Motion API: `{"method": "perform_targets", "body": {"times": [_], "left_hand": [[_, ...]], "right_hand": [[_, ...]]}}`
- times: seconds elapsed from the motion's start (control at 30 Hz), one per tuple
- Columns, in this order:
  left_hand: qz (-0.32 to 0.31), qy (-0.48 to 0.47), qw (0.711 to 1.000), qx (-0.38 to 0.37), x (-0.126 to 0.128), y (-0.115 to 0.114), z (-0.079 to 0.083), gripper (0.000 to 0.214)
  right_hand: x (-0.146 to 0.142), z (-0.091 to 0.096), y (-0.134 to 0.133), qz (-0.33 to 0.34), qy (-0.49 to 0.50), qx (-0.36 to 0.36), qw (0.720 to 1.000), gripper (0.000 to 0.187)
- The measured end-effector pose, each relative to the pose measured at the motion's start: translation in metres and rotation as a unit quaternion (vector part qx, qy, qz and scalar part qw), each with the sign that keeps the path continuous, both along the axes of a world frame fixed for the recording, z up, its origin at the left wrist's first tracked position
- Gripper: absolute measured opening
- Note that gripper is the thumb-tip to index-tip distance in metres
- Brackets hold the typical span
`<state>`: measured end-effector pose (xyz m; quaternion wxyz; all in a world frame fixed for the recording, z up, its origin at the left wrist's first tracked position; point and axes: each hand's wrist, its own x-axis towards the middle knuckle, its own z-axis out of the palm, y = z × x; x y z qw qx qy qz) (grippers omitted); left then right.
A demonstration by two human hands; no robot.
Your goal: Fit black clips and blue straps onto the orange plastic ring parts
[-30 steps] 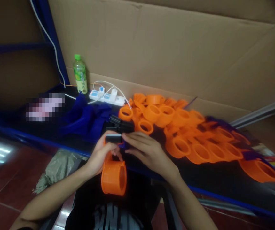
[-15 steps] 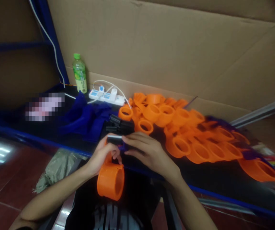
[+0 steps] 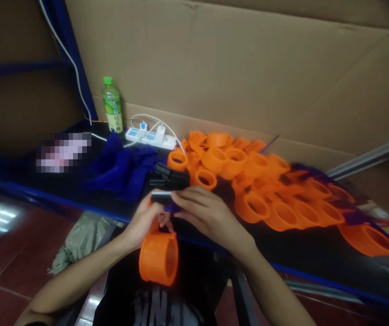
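My left hand (image 3: 146,222) is closed around the upper part of an orange plastic ring-shaped piece (image 3: 154,260), whose wide ring hangs below the fingers over my lap. At the top of this piece is a black block with a white edge (image 3: 161,198), also between my hands. The fingertips of my right hand (image 3: 208,213) press against the block's right end. By those fingertips shows a small dark blue bit (image 3: 170,208), too blurred to name. My right fingers hide part of the block. Just beyond my hands lie several black parts (image 3: 169,177).
Many orange ring pieces (image 3: 284,215) are heaped at the right of the black table (image 3: 211,233). Crumpled blue plastic (image 3: 123,167) lies to the left. Behind stand a green-capped bottle (image 3: 112,106) and a white power strip (image 3: 150,137) with cables, against a cardboard wall (image 3: 231,68).
The orange ring has shifted slightly right and down. My right fingertips have moved a little left along the block, and both hands keep their hold.
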<state>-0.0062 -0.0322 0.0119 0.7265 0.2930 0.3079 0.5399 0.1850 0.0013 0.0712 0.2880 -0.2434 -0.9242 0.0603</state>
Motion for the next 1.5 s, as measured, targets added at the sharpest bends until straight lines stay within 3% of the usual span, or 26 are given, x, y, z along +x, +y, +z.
{"method": "perform_targets", "body": {"times": [0.1, 0.3, 0.43, 0.57, 0.7, 0.8, 0.87, 0.97, 1.07, 1.17, 1.27, 1.37, 1.5], "left_hand": [[-0.007, -0.034, 0.999, 0.004, -0.003, -0.001, 0.002, 0.022], [-0.09, -0.077, 0.993, 0.016, -0.004, -0.002, 0.005, 0.036], [-0.031, -0.029, 0.999, 0.016, -0.001, -0.001, 0.002, 0.037], [0.019, 0.075, 0.994, 0.075, -0.006, 0.001, 0.002, 0.033], [0.01, 0.103, 0.991, 0.082, -0.012, 0.003, 0.004, 0.029], [-0.03, 0.105, 0.992, 0.065, -0.016, 0.0, 0.009, 0.03], [-0.061, 0.119, 0.988, 0.083, -0.018, -0.005, 0.014, 0.027], [-0.121, 0.122, 0.978, 0.114, -0.02, -0.012, 0.021, 0.025], [-0.138, 0.119, 0.976, 0.117, -0.021, -0.014, 0.023, 0.026], [-0.134, 0.115, 0.978, 0.112, -0.02, -0.013, 0.02, 0.027], [-0.141, 0.114, 0.977, 0.116, -0.02, -0.012, 0.018, 0.029], [-0.187, 0.114, 0.968, 0.12, -0.018, -0.013, 0.018, 0.035], [-0.245, 0.08, 0.961, 0.105, -0.014, -0.017, 0.015, 0.041]], "right_hand": [[-0.002, -0.008, -0.003, -0.011, 0.018, 0.005, 1.0, 0.045], [0.006, -0.015, -0.006, -0.05, 0.047, 0.019, 0.997, 0.051], [0.005, -0.013, -0.011, -0.063, 0.072, 0.046, 0.994, 0.051], [-0.003, -0.001, -0.023, -0.085, 0.03, 0.091, 0.992, 0.05], [-0.005, 0.018, -0.016, -0.004, 0.014, 0.002, 1.0, 0.047], [-0.007, 0.023, 0.013, -0.019, 0.046, -0.038, 0.998, 0.03], [-0.018, 0.017, 0.037, -0.022, 0.011, -0.006, 1.0, 0.028], [-0.049, -0.002, 0.067, 0.077, -0.126, 0.044, 0.988, 0.03], [-0.082, -0.023, 0.079, 0.141, -0.214, 0.095, 0.962, 0.031], [-0.099, -0.033, 0.081, 0.145, -0.257, 0.131, 0.946, 0.026], [-0.1, -0.026, 0.081, 0.137, -0.251, 0.127, 0.95, 0.027], [-0.107, -0.005, 0.083, 0.138, -0.208, 0.119, 0.961, 0.033], [-0.149, 0.016, 0.086, 0.181, -0.188, 0.142, 0.955, 0.029]]}}
